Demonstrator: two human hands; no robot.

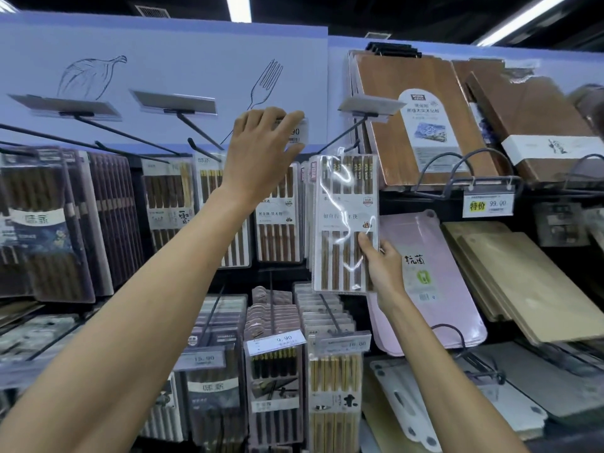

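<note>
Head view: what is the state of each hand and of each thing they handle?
left hand: raised, holds the price tag between fingers and thumb.
right hand: pinches the chopstick pack at its lower right edge.
chopstick pack: sealed, upright, top at a hook; hung or not, unclear.
price tag: partly covered by the fingers.

Right hand grips a chopstick pack; left hand holds the price tag.
</note>
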